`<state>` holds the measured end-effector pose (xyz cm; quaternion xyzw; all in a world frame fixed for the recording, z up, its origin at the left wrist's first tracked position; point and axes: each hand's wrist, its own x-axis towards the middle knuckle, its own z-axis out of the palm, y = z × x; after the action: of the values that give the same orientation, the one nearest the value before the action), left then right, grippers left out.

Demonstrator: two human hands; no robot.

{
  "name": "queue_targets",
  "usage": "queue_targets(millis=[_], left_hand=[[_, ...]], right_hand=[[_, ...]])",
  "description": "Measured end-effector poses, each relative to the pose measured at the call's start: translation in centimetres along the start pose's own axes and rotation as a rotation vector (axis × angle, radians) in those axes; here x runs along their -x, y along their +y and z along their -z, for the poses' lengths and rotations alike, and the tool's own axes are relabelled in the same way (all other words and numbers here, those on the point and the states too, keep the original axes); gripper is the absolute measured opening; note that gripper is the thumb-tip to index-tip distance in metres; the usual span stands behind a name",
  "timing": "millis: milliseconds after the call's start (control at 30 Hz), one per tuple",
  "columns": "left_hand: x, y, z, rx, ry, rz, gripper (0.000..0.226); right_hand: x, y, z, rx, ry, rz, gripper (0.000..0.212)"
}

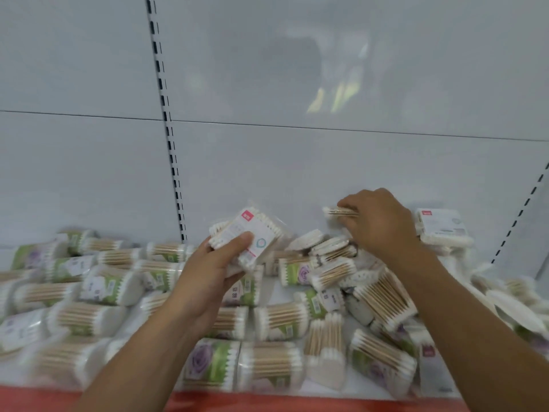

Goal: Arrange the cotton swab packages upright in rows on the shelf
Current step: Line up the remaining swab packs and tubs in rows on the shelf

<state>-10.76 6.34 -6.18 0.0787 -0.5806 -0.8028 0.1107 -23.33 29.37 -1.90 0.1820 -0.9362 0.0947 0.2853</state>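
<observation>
Holding a flat white pack (pixel 252 233) with a pink tag, the left hand (pixel 214 272) has its thumb across the front and its fingers curled behind. The pack is lifted off the heap and tilted, top toward 1 o'clock.

The right hand (pixel 377 224), at 3 o'clock of the left, sits knuckles-up over the heap. Its fingers are curled round one end of a second pack (pixel 338 212) of wooden-stemmed swabs, which pokes out toward 9 o'clock, near the back panel (pixel 267 173).

Swab packs cover the shelf (pixel 274 289) — nearly all on their sides, at mixed angles. Green-labelled packs (pixel 214 364) with a purple flower fill the stretch from 9 to 6 o'clock of the left hand. At 5 o'clock of the right hand, under the forearm, packs lie jumbled and overlapping.

A leaning pack (pixel 442 226), white with a pink tag, rests on other white packs at 3 o'clock of the right hand, by the panel.

A slotted upright (pixel 166 123) runs up the panel at 11 o'clock of the left hand. A red strip (pixel 267 402) edges the shelf front at 6 o'clock — the lower left is blurred.
</observation>
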Motion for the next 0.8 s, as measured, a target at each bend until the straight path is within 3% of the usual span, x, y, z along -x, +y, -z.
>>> queue_targets(millis=[133,200,300,433,667,800], left_hand=[[0.1,0.3,0.0,0.066,0.084,-0.013,0.031],[0.3,0.6,0.1,0.074,0.118,-0.032,0.029],[1.3,1.0,0.8,0.065,0.149,-0.046,0.03],[3.4,2.4,4.2,0.098,0.211,-0.044,0.035],[8.7,5.9,16.9,0.129,0.312,-0.088,0.031],[13.1,8.1,25.6,0.146,0.35,-0.06,0.029]], right_hand=[[0.9,-2.0,2.0,-0.486,0.218,-0.115,0.019],[2.0,-4.2,2.4,-0.771,0.21,-0.149,0.008],[4.1,-8.3,1.8,-0.983,0.16,-0.082,0.011],[6.2,-14.4,-0.2,-1.035,0.109,0.137,0.027],[8.6,-28.6,-2.1,-1.125,0.126,0.474,0.026],[10.9,-38.4,-3.1,-1.229,-0.001,0.5,0.031]])
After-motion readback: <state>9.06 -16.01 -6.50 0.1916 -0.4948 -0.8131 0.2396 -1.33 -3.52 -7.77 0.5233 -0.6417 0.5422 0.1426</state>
